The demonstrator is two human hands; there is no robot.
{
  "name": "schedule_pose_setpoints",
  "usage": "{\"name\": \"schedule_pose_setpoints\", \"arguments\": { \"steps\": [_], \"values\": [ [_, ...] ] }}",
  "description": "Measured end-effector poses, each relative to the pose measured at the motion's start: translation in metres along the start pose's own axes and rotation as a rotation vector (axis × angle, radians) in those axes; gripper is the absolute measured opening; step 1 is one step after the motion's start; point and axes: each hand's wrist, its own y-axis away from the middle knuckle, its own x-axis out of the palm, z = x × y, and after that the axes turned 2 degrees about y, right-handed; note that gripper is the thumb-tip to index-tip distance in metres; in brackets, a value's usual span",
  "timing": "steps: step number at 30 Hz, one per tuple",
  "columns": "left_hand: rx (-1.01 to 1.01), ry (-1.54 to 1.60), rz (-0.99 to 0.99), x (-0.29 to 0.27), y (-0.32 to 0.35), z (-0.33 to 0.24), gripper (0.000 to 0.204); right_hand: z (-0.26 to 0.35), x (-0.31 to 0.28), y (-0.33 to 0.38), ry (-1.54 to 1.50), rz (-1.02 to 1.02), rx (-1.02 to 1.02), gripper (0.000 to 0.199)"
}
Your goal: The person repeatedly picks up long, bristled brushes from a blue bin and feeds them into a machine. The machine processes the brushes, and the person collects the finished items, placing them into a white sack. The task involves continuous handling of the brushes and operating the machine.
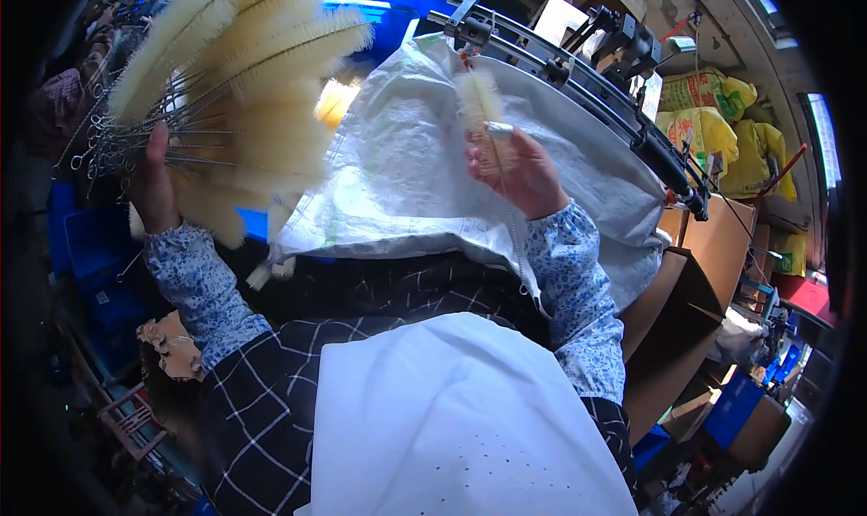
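At the left, my left hand [158, 186] is closed round the twisted wire handles of a thick bunch of bottle brushes [280, 74]. Their cream bristles fan out up and to the right, and the wire loops stick out at the left. My right hand [535, 180] grips a single bottle brush [479, 92] by its bristles. It is upright, its thin wire stem running down to a small loop near my sleeve. Beneath that hand a white woven sack [388, 173] is draped across my front.
A metal rail with a clamp-like mechanism [560, 65] runs diagonally along the sack's far right edge. Open cardboard boxes [718, 236] stand at the right, with yellow printed bags [700, 137] beyond. Blue bins [375, 28] are behind the brushes, and more blue containers [99, 245] lie at the left.
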Motion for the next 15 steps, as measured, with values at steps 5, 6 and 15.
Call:
{"name": "schedule_pose_setpoints", "arguments": {
  "steps": [5,6,15],
  "values": [
    [0.391,-0.29,0.257,0.044,0.018,-0.035,0.048,0.022,-0.028,0.091,0.072,-0.068,-0.217,0.053],
    [0.53,-0.472,0.267,0.056,0.028,-0.037,0.046,0.023,-0.031,0.103,0.074,-0.095,-0.224,0.053],
    [0.627,-0.581,0.47,0.16,0.199,-0.03,0.028,0.036,-0.027,0.113,0.392,-0.303,-0.205,0.049]
  ]
}}
